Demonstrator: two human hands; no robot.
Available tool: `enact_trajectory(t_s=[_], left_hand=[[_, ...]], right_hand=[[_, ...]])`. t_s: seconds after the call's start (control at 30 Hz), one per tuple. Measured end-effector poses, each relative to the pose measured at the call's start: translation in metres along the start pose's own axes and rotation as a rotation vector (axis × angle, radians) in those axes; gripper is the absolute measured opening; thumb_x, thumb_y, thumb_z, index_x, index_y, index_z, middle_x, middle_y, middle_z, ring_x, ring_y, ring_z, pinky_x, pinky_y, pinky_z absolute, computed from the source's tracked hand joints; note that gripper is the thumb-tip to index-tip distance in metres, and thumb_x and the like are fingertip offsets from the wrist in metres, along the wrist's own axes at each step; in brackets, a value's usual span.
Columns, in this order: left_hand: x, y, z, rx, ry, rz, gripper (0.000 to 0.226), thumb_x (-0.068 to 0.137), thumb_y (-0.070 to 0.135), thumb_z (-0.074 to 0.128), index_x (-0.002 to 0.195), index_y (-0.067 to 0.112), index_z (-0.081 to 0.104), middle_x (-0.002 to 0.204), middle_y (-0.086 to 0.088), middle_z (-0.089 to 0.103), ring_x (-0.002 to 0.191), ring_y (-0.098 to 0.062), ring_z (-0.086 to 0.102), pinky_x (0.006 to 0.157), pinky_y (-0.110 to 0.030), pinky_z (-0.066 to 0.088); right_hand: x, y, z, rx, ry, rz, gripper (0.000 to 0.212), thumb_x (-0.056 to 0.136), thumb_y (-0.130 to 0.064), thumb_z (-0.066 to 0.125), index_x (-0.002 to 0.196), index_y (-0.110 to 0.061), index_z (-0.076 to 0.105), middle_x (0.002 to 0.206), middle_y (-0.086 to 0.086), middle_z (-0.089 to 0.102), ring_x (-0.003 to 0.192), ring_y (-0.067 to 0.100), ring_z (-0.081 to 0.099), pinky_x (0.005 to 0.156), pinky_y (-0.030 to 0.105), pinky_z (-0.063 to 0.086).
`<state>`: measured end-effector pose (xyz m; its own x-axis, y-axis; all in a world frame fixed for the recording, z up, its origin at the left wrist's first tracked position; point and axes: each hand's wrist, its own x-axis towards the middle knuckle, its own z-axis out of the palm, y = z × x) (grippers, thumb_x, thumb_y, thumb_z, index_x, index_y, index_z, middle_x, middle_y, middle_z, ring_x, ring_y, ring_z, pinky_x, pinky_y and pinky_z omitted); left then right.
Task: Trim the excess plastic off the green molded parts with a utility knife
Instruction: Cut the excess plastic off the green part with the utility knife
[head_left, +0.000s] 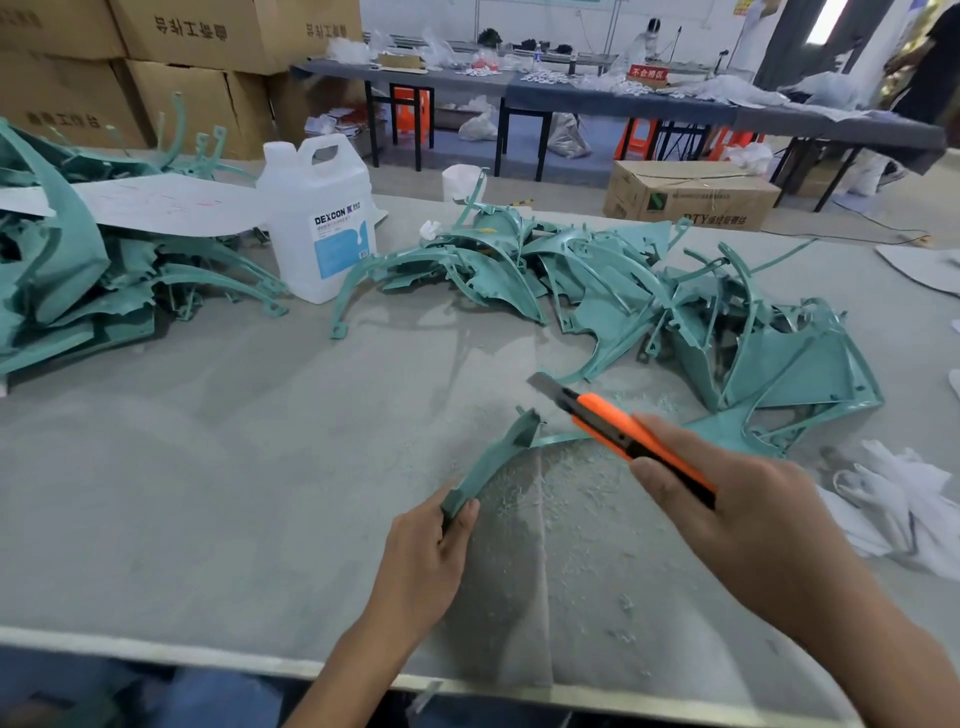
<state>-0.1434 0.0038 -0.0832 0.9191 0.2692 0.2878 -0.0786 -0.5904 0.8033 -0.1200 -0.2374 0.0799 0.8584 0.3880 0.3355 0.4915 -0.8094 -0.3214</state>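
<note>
The left hand (421, 561) pinches the near end of a curved green molded part (493, 462), thumb on its inner face and fingers wrapped behind. The part arcs away toward 1 o'clock over the grey felt table (208, 467). The right hand (727, 509) is curled round an orange utility knife (613, 426) with its blade (543, 384) out, pointing to 10 o'clock just beyond the part's far end; it appears not to touch.

The part looks light, thin-walled and springy, so it will likely flex under the blade. Gripping nearer the cut should steady it.

Pale shavings (561, 499) lie at 6 o'clock of the knife. More green parts are heaped at 1 o'clock (675, 306) and at 9 o'clock (62, 270). A DEXCON jug (322, 218) stands at 11, and white gloves (893, 499) lie at 3.
</note>
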Motion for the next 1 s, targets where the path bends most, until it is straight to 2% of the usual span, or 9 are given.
enact_trajectory(t_s=[0.07, 0.13, 0.27, 0.37, 0.47, 0.53, 0.63, 0.83, 1.0], left_hand=[[0.0, 0.0, 0.0, 0.027, 0.018, 0.034, 0.034, 0.101, 0.023, 0.056, 0.073, 0.024, 0.038, 0.051, 0.019, 0.046, 0.045, -0.002, 0.044, 0.045, -0.011, 0.029], [0.0, 0.001, 0.0, 0.018, 0.009, 0.049, 0.03, 0.101, 0.023, 0.055, 0.077, 0.04, 0.053, 0.052, 0.017, 0.046, 0.047, -0.004, 0.044, 0.047, -0.012, 0.03], [0.001, 0.001, -0.002, 0.02, -0.012, 0.058, 0.041, 0.101, 0.022, 0.055, 0.076, 0.055, 0.05, 0.054, 0.016, 0.046, 0.048, -0.006, 0.04, 0.048, -0.016, 0.027], [-0.001, 0.001, -0.001, 0.03, 0.002, 0.072, 0.01, 0.101, 0.021, 0.055, 0.093, 0.025, 0.058, 0.053, 0.016, 0.045, 0.047, -0.004, 0.042, 0.047, -0.011, 0.028], [0.0, 0.002, -0.001, 0.019, 0.018, 0.048, 0.024, 0.102, 0.022, 0.055, 0.095, -0.001, 0.053, 0.05, 0.017, 0.042, 0.045, -0.003, 0.041, 0.045, -0.01, 0.029], [-0.001, 0.003, -0.002, 0.007, 0.001, 0.064, 0.009, 0.102, 0.022, 0.055, 0.095, 0.019, 0.06, 0.052, 0.017, 0.043, 0.046, -0.004, 0.042, 0.046, -0.011, 0.029], [0.001, 0.004, -0.002, 0.009, -0.008, 0.056, 0.038, 0.102, 0.023, 0.055, 0.074, 0.048, 0.05, 0.055, 0.017, 0.047, 0.049, -0.006, 0.043, 0.048, -0.013, 0.03], [0.001, -0.002, -0.002, -0.06, -0.001, -0.092, 0.042, 0.1, 0.035, 0.054, 0.062, 0.027, 0.038, 0.048, 0.016, 0.045, 0.045, -0.007, 0.042, 0.045, -0.017, 0.03], [0.005, -0.007, -0.005, -0.182, 0.158, -0.235, 0.026, 0.092, 0.031, 0.067, 0.071, 0.018, 0.058, 0.059, 0.013, 0.06, 0.054, -0.005, 0.053, 0.05, -0.022, 0.039]], right_hand=[[-0.003, -0.015, -0.013, -0.003, -0.048, -0.084, 0.037, 0.095, -0.057, 0.052, 0.13, -0.046, 0.054, 0.053, -0.027, 0.05, 0.057, 0.002, 0.057, 0.048, 0.014, 0.043], [-0.005, -0.029, -0.021, -0.019, -0.151, -0.131, 0.048, 0.089, -0.066, 0.042, 0.136, -0.055, 0.043, 0.067, -0.028, 0.062, 0.061, 0.001, 0.058, 0.051, 0.018, 0.048], [-0.008, -0.044, -0.025, -0.038, -0.327, -0.188, 0.06, 0.084, -0.074, 0.023, 0.142, -0.061, 0.027, 0.091, -0.021, 0.07, 0.07, 0.009, 0.061, 0.063, 0.032, 0.052], [0.002, -0.038, -0.03, -0.139, -0.258, -0.221, 0.05, 0.09, -0.067, 0.034, 0.139, -0.057, 0.041, 0.083, -0.019, 0.071, 0.064, 0.007, 0.063, 0.058, 0.033, 0.053], [0.009, -0.026, -0.037, -0.258, -0.146, -0.185, 0.043, 0.093, -0.062, 0.03, 0.131, -0.05, 0.046, 0.078, -0.018, 0.069, 0.064, 0.009, 0.064, 0.056, 0.033, 0.052], [0.003, -0.027, -0.035, -0.182, -0.14, -0.204, 0.036, 0.097, -0.059, 0.038, 0.13, -0.051, 0.05, 0.073, -0.023, 0.066, 0.057, 0.003, 0.06, 0.049, 0.03, 0.052], [-0.008, -0.025, -0.021, -0.098, -0.184, -0.233, 0.041, 0.095, -0.064, 0.039, 0.135, -0.057, 0.046, 0.079, -0.027, 0.067, 0.06, 0.002, 0.06, 0.05, 0.029, 0.053], [-0.002, 0.035, 0.024, 0.06, -0.004, 0.103, 0.039, 0.089, -0.06, 0.044, 0.117, -0.043, 0.064, 0.062, -0.016, 0.064, 0.058, 0.012, 0.064, 0.057, 0.038, 0.053], [-0.014, 0.097, 0.073, 0.381, 0.076, 0.416, 0.011, 0.098, -0.041, 0.055, 0.098, -0.038, 0.065, 0.077, -0.017, 0.069, 0.072, 0.009, 0.063, 0.07, 0.032, 0.05]])
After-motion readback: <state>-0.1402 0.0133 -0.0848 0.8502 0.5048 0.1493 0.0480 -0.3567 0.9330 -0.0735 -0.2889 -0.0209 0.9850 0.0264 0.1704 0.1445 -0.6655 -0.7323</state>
